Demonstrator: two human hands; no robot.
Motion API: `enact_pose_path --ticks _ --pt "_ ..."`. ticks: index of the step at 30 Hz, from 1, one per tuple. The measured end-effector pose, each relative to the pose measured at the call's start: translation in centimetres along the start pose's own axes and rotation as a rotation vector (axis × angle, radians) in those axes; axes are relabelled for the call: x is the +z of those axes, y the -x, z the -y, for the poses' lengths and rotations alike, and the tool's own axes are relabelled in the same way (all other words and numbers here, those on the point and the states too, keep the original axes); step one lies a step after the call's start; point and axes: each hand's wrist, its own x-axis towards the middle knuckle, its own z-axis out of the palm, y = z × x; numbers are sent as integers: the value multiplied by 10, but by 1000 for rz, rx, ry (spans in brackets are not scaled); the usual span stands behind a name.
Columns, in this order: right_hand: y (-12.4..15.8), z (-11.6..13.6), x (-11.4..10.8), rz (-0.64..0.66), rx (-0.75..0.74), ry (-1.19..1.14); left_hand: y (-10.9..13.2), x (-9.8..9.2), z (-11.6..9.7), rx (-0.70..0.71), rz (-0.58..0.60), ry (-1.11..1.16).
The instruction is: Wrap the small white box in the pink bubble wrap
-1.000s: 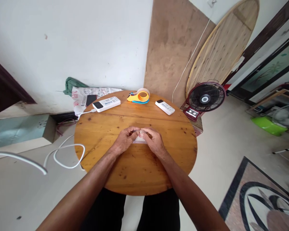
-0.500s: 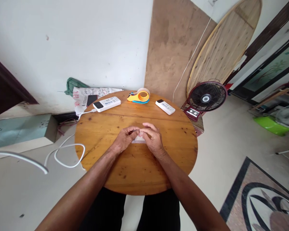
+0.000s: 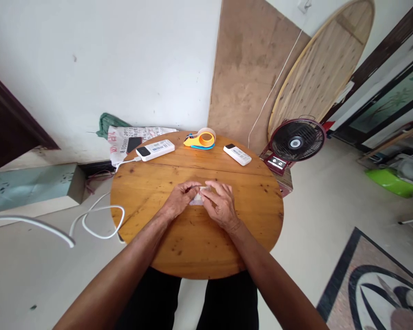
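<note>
A small, flat, whitish, partly see-through packet is at the middle of the wooden table, between my hands. Its exact kind I cannot make out. My left hand pinches it at the left side, thumb in front and fingers behind. On the other side, the bent thumb and fingers of my right hand close on its upper right part and hide some of it. Farther back stands a yellow and blue tape dispenser with a roll of clear tape.
Two white devices with dark screens lie on the round table: a left device, with a white cable plugged in, and a right device. A fan stands beyond the right edge. A printed sack sits behind the left edge.
My right fingers have shifted and curled lower over the packet, so more of its upper part shows. My left hand keeps its hold. The whole view has moved slightly.
</note>
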Motion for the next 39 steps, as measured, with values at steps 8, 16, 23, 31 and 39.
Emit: enact_pose_path --ticks 8,16,23,31,39 --pt "1 3 3 16 -16 21 0 0 0 6 -17 0" --pt "2 6 6 -23 -11 -100 -1 -1 1 13 9 -9" --pt "0 0 -6 -212 113 -135 0 -1 1 46 0 -100" --pt "1 2 -3 -1 68 20 -1 -1 1 34 24 -49" --pt "0 6 -4 -34 -71 42 0 2 1 13 -18 -10"
